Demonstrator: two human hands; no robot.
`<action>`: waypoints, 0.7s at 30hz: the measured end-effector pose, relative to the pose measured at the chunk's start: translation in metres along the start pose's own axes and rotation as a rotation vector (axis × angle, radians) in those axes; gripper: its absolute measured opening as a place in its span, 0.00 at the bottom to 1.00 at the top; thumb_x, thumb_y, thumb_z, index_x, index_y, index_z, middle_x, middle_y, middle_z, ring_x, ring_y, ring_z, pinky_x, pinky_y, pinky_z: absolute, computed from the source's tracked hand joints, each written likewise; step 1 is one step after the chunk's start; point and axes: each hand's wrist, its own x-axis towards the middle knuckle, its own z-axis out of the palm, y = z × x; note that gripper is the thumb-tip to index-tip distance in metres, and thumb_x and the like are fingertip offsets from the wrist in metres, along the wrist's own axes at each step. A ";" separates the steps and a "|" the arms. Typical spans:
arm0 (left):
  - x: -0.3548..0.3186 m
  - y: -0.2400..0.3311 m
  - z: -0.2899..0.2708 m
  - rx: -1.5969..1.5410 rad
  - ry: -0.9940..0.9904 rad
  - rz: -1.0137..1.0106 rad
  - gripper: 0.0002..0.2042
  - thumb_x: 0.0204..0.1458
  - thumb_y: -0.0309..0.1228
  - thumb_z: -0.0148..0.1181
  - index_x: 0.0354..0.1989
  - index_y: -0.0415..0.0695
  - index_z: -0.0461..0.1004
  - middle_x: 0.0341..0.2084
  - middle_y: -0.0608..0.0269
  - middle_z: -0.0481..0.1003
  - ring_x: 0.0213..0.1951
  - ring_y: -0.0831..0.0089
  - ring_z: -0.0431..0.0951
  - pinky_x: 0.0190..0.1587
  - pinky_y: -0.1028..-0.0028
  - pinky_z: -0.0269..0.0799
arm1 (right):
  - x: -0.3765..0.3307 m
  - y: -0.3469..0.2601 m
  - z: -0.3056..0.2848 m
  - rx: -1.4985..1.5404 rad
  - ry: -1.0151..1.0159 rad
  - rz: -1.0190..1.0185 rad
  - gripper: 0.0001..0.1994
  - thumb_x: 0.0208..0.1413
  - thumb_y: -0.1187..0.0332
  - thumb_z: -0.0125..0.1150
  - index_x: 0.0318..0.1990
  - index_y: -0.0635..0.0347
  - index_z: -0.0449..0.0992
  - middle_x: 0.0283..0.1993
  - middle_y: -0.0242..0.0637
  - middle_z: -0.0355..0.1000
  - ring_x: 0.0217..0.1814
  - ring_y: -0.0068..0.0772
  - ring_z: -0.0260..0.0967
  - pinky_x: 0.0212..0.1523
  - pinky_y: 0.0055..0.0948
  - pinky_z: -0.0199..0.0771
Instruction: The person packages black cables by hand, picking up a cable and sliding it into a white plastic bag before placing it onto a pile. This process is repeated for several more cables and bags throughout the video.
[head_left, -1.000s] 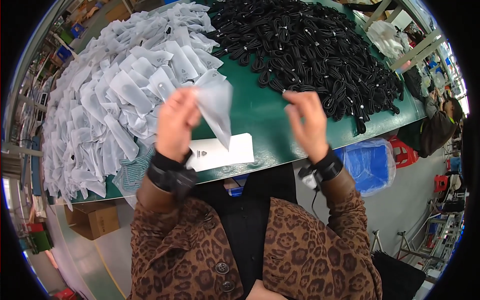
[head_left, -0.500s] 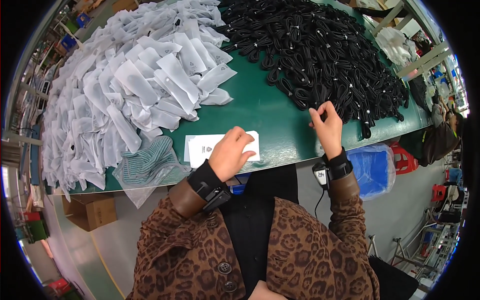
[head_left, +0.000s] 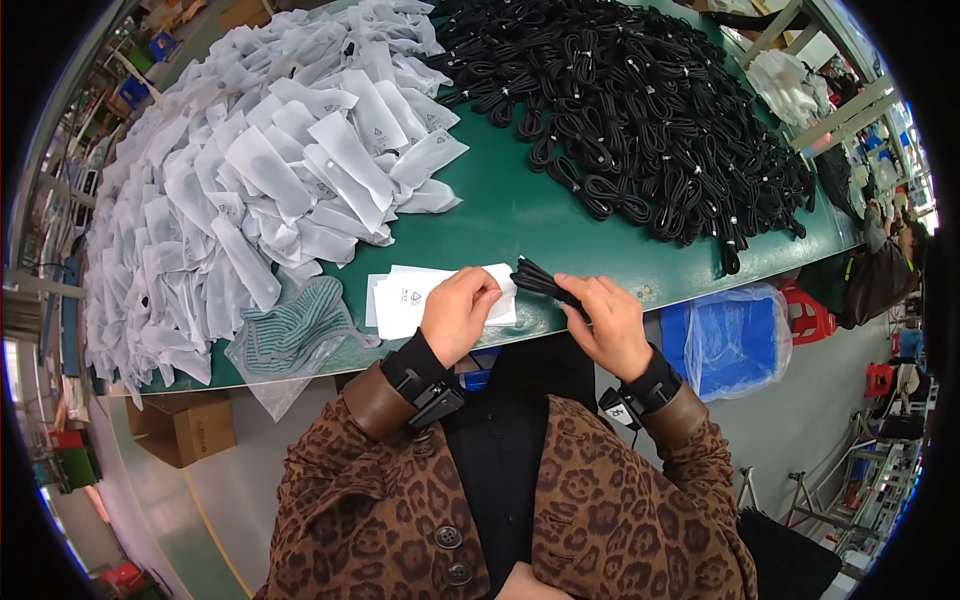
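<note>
My left hand point(head_left: 460, 314) pinches the right end of a flat white plastic bag point(head_left: 412, 300) at the table's front edge. Other flat bags lie beneath that one. In my right hand point(head_left: 606, 324) is a coiled black cable point(head_left: 540, 280), gripped between thumb and fingers. The cable's far end points left and meets the mouth of the bag beside my left fingertips. Whether its tip is inside the bag I cannot tell.
Filled white bags point(head_left: 270, 160) are heaped at the left, coiled black cables point(head_left: 640, 120) at the back right. A striped teal cloth point(head_left: 292, 325) lies on clear plastic by the front edge. Below the table stand a blue lined bin point(head_left: 725, 345) and a cardboard box point(head_left: 185, 430).
My right hand has come left from the cable heap, bringing a coiled black cable to the bags. My left fingers have closed on the end of the top bag, which has shifted slightly.
</note>
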 end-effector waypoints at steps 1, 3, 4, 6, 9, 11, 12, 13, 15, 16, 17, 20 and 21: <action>0.000 0.001 -0.001 -0.059 -0.005 -0.055 0.03 0.54 0.21 0.60 0.33 0.36 0.72 0.26 0.59 0.73 0.27 0.69 0.73 0.33 0.73 0.70 | -0.001 -0.001 0.000 -0.030 -0.022 -0.017 0.24 0.46 0.81 0.64 0.55 0.61 0.74 0.41 0.40 0.76 0.34 0.42 0.72 0.34 0.33 0.74; 0.000 0.003 -0.002 -0.085 0.003 -0.060 0.03 0.54 0.21 0.60 0.33 0.36 0.72 0.27 0.59 0.73 0.27 0.71 0.73 0.34 0.74 0.69 | -0.003 -0.002 -0.001 -0.092 -0.064 -0.050 0.24 0.45 0.81 0.65 0.54 0.60 0.74 0.40 0.38 0.75 0.34 0.41 0.71 0.33 0.34 0.73; 0.000 0.004 -0.002 -0.111 0.012 -0.066 0.02 0.55 0.20 0.59 0.33 0.36 0.72 0.28 0.59 0.73 0.28 0.72 0.72 0.34 0.74 0.69 | -0.004 -0.003 -0.001 -0.093 -0.062 -0.050 0.24 0.45 0.81 0.65 0.54 0.60 0.74 0.40 0.38 0.75 0.34 0.41 0.71 0.33 0.34 0.73; 0.000 0.005 -0.003 -0.135 0.020 -0.070 0.02 0.55 0.20 0.59 0.33 0.36 0.72 0.29 0.59 0.74 0.29 0.74 0.72 0.35 0.75 0.69 | -0.004 -0.004 -0.002 -0.141 -0.106 -0.086 0.23 0.45 0.80 0.64 0.53 0.60 0.75 0.40 0.36 0.74 0.34 0.40 0.70 0.33 0.34 0.73; 0.000 0.008 -0.005 -0.147 0.078 0.034 0.02 0.54 0.19 0.59 0.33 0.36 0.72 0.31 0.57 0.74 0.30 0.69 0.73 0.35 0.74 0.70 | -0.003 -0.003 -0.004 -0.172 -0.163 -0.128 0.22 0.46 0.80 0.64 0.53 0.60 0.75 0.39 0.35 0.73 0.34 0.39 0.70 0.33 0.33 0.73; 0.000 0.009 -0.006 -0.123 0.060 0.096 0.02 0.53 0.19 0.59 0.33 0.36 0.72 0.33 0.57 0.74 0.31 0.68 0.74 0.36 0.73 0.70 | -0.002 -0.001 -0.005 -0.181 -0.231 -0.177 0.22 0.47 0.80 0.63 0.53 0.59 0.75 0.39 0.34 0.73 0.35 0.39 0.70 0.34 0.31 0.72; 0.000 0.010 -0.006 -0.098 0.041 0.163 0.02 0.53 0.19 0.59 0.34 0.37 0.73 0.34 0.57 0.75 0.33 0.66 0.74 0.37 0.73 0.71 | -0.002 0.000 -0.004 -0.182 -0.228 -0.175 0.22 0.47 0.80 0.63 0.53 0.59 0.75 0.39 0.34 0.73 0.35 0.39 0.70 0.34 0.31 0.72; 0.000 0.012 -0.007 -0.073 0.022 0.229 0.03 0.52 0.19 0.59 0.34 0.37 0.73 0.35 0.57 0.75 0.34 0.65 0.75 0.37 0.72 0.71 | -0.002 0.001 -0.002 -0.034 -0.236 -0.078 0.21 0.49 0.80 0.63 0.53 0.59 0.75 0.39 0.34 0.73 0.35 0.38 0.70 0.35 0.30 0.72; 0.000 0.017 -0.008 -0.018 0.017 0.296 0.03 0.52 0.18 0.59 0.33 0.37 0.73 0.36 0.57 0.75 0.36 0.64 0.75 0.38 0.71 0.71 | -0.004 0.004 0.003 0.263 -0.248 0.116 0.20 0.52 0.80 0.62 0.54 0.58 0.75 0.39 0.34 0.72 0.36 0.36 0.70 0.39 0.27 0.73; 0.000 0.021 -0.009 0.036 0.013 0.362 0.03 0.52 0.18 0.59 0.33 0.38 0.73 0.37 0.57 0.75 0.38 0.62 0.75 0.40 0.71 0.71 | -0.006 0.005 0.008 0.263 -0.247 0.119 0.20 0.52 0.80 0.62 0.54 0.58 0.75 0.39 0.34 0.72 0.36 0.36 0.70 0.39 0.27 0.73; 0.000 0.023 -0.010 0.091 0.011 0.430 0.03 0.52 0.18 0.59 0.33 0.39 0.73 0.38 0.57 0.75 0.40 0.61 0.75 0.41 0.70 0.71 | -0.005 0.006 0.014 0.485 -0.226 0.284 0.20 0.53 0.79 0.62 0.54 0.58 0.75 0.40 0.35 0.72 0.37 0.35 0.70 0.41 0.27 0.72; 0.005 0.028 -0.011 0.085 0.031 0.415 0.03 0.52 0.19 0.59 0.33 0.39 0.73 0.39 0.57 0.75 0.42 0.62 0.74 0.42 0.70 0.70 | -0.002 0.006 0.022 0.926 -0.168 0.619 0.19 0.55 0.78 0.62 0.56 0.58 0.75 0.42 0.37 0.70 0.38 0.32 0.70 0.44 0.26 0.72; 0.006 0.030 -0.011 0.081 0.042 0.407 0.03 0.52 0.19 0.59 0.32 0.39 0.73 0.40 0.58 0.75 0.43 0.62 0.73 0.43 0.70 0.70 | 0.000 0.005 0.021 0.757 -0.141 0.440 0.19 0.55 0.79 0.62 0.56 0.59 0.74 0.43 0.38 0.70 0.39 0.31 0.70 0.45 0.25 0.72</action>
